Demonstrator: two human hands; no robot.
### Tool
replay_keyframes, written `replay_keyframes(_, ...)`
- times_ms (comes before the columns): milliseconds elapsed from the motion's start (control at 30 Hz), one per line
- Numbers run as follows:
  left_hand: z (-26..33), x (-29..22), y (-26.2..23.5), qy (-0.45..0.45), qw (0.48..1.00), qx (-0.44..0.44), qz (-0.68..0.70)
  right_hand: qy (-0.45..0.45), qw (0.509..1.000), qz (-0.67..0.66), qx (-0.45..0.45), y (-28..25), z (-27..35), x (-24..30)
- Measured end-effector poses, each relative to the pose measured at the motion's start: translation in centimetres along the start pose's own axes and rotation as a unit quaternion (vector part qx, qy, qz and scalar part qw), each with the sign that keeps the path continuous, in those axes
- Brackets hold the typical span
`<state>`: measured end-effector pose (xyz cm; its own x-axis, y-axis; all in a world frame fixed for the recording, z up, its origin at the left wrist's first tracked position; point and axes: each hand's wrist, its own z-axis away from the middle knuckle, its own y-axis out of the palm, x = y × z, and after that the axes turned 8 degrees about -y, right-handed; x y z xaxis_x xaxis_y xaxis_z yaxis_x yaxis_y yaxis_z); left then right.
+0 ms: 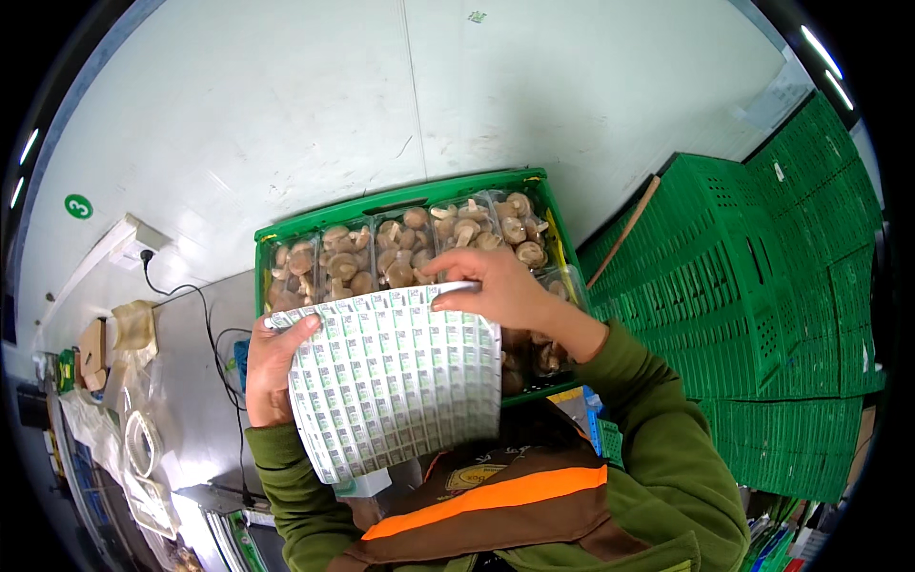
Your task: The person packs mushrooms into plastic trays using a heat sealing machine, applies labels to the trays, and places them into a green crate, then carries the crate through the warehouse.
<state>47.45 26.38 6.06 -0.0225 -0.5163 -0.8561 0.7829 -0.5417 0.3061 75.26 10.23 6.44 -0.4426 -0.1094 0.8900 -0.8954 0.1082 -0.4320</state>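
A white sheet of labels (396, 381), printed with rows of small green-and-black stickers, hangs curved in front of my chest. My left hand (273, 362) grips its left edge, thumb on the printed face. At the upper right, my right hand (500, 286) pinches the top edge between thumb and fingers. Behind the sheet stands a green crate (400, 197) holding several clear plastic packs of brown mushrooms (345, 262), some with stems up. The sheet and my right arm cover the crate's near part.
Tall stacks of green plastic crates (691, 286) rise on the right, a wooden stick (624, 232) leaning beside them. At left, a metal table (212, 405) carries a black cable (203, 307) and a yellowish tape roll (133, 326). A pale wall (315, 105) bounds the far side.
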Motion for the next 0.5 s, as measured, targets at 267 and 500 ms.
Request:
replay_keyframes(267, -0.7, 2.9, 0.5, -0.007, 1.000, 0.028, -0.004, 0.010, 0.992, -0.058, 0.109, -1.3, 0.0, -4.3)
replay_keyframes(500, -2.8, 5.5, 0.8, -0.023, 0.999, 0.030, 0.007, -0.163, 0.967, 0.194, -0.016, 0.5, 0.2, -5.0)
